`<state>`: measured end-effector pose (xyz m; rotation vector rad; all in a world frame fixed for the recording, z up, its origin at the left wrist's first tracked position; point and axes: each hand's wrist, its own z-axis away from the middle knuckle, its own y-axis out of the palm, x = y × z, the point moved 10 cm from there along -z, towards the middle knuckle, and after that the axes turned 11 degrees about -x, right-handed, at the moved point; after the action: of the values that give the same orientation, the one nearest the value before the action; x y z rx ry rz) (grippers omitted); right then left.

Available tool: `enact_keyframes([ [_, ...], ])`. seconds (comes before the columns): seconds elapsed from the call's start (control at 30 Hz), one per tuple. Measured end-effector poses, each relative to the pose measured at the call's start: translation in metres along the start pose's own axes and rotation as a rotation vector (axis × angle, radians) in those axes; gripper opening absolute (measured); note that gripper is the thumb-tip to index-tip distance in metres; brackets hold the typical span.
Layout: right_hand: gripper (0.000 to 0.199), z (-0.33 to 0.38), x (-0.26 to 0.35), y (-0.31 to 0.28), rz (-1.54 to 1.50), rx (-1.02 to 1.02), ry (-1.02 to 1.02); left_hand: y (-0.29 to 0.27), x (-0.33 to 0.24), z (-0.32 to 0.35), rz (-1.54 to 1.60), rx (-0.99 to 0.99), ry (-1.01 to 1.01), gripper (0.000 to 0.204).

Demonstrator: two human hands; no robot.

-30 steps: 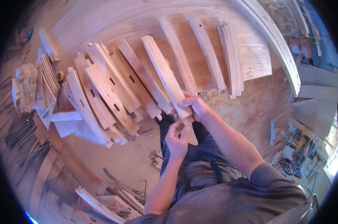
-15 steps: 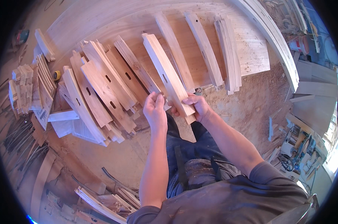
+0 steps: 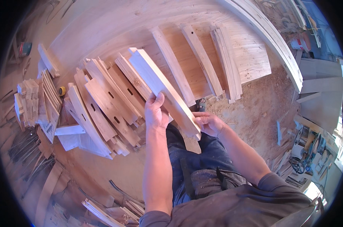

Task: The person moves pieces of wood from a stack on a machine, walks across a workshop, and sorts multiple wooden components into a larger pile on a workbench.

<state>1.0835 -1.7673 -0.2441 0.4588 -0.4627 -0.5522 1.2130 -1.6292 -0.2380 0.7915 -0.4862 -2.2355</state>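
Note:
A pale wooden rail [image 3: 164, 89] with a profiled edge is held up in front of me, slanting from upper left to lower right. My left hand [image 3: 157, 110] grips its left side near the middle, thumb on top and fingers hidden beneath. At the near end, my right hand [image 3: 209, 123] is closed round the right edge. Beneath and left of the rail lies another narrow wooden piece [image 3: 135, 77]. Left of that, several slotted boards [image 3: 103, 100] lie stacked on the large wooden panel [image 3: 251, 56].
More wooden strips [image 3: 201, 58] lie at the right of the panel. A long curved white frame piece [image 3: 277, 38] rises beyond it. At left are small wood blocks [image 3: 27, 100] and a yellow tape measure [image 3: 62, 90]. Tools [image 3: 307, 151] and offcuts crowd the right.
The rail has turned over, its slotted face no longer showing. My left hand has moved onto the rail's side. My right hand has shifted slightly down and right with the near end.

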Motion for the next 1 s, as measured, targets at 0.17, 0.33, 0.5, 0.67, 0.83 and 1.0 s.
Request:
enact_keyframes([
  [0.17, 0.053, 0.016, -0.009, -0.054, 0.292, -0.293, 0.031, 0.024, -0.046, 0.023, -0.234, 0.008, 0.316, 0.035],
  [0.33, 0.060, 0.035, 0.009, -0.013, 0.149, -0.248, 0.009, 0.065, -0.060, 0.082, -0.517, -0.053, 0.595, 0.040],
  [0.5, 0.059, 0.050, 0.029, 0.007, 0.010, -0.175, 0.075, 0.090, -0.047, 0.130, -0.813, 0.011, 0.916, 0.040],
  [0.67, 0.080, 0.075, 0.058, 0.053, -0.227, 0.113, 0.100, 0.094, -0.012, 0.148, -1.211, 0.313, 1.388, 0.026],
  [0.83, 0.083, 0.059, 0.048, 0.046, 0.120, -0.026, 0.016, 0.062, 0.007, 0.131, -1.400, 0.312, 1.315, 0.027],
  [1.0, 0.105, 0.042, 0.070, 0.055, 1.084, -0.317, -0.306, -0.022, 0.010, 0.081, -0.779, -0.167, 0.531, 0.041],
])
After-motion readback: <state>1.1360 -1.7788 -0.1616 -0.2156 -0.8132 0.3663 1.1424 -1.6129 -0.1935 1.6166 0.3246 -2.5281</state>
